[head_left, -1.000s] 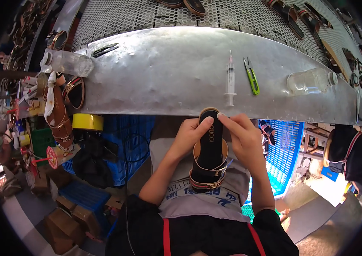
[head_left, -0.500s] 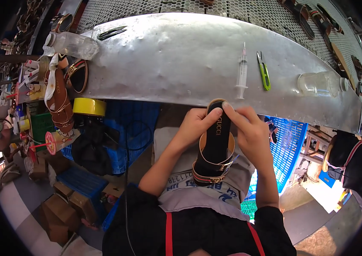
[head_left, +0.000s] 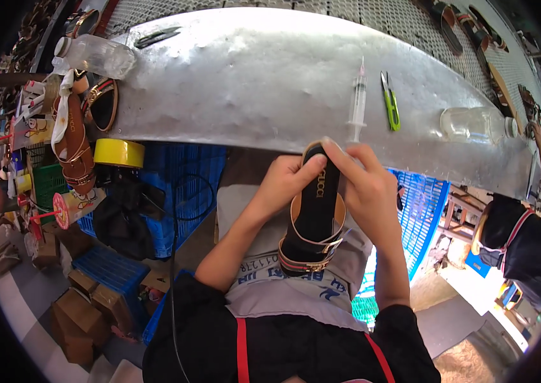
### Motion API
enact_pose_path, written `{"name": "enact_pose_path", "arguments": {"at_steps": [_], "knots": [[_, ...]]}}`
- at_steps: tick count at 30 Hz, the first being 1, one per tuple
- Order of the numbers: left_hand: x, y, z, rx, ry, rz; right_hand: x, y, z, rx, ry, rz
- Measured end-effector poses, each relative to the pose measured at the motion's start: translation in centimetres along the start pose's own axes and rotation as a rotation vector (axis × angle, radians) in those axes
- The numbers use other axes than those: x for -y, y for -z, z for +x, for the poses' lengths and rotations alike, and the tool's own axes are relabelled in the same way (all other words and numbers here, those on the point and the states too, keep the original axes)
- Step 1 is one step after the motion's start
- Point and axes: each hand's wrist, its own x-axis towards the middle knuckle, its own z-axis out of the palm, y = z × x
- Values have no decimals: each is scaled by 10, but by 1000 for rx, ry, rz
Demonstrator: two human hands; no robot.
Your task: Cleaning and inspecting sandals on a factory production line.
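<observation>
A black sandal (head_left: pixel 314 225) with a tan inner lining and buckled straps is held over my lap, sole end up toward the metal table. My left hand (head_left: pixel 288 184) grips its upper end from the left, the thumb lying on the black insole. From the other side my right hand (head_left: pixel 363 182) closes on the same end, its fingers at the tip. Just beyond the hands, a clear syringe (head_left: pixel 358 105) with a needle lies on the table. To its right are thread snips (head_left: pixel 391 105) with green handles.
The metal table (head_left: pixel 245 83) spans the view ahead. Clear bottles stand or lie at its left (head_left: pixel 101 56) and right (head_left: pixel 474 124). Dark snips (head_left: pixel 157 37) lie at the far left. Yellow tape (head_left: pixel 119 153), a brown sandal (head_left: pixel 77 143) and blue crates (head_left: pixel 420 207) flank me.
The whole view has shifted slightly, with the table items appearing a little further left and up. Both hands keep their hold on the sandal's upper end.
</observation>
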Motion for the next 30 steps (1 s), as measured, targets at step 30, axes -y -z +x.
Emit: {"name": "enact_pose_path", "arguments": {"at_steps": [30], "knots": [[4, 1, 2, -29, -72, -29, 9, -3, -13, -35, -134, 55]]}}
